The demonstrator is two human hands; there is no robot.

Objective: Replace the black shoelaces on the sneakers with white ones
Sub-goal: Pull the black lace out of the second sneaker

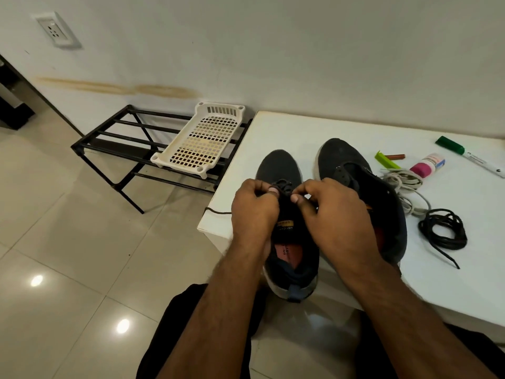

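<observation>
Left sneaker [284, 203] stands on the white table [341, 127] beside the right sneaker [355, 187]. Left hand [254, 209] and right hand [330, 214] both pinch its black lace [282, 186] at the eyelets. Removed black lace [442, 228] lies coiled to the right — white laces [404, 184] (bundled) just beyond.

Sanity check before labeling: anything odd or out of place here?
Minor only. The left sneaker overhangs the table's near edge at the heel. A black lace end trails off the table's left edge. A brownish stain streaks the wall. Nothing spilled.
</observation>
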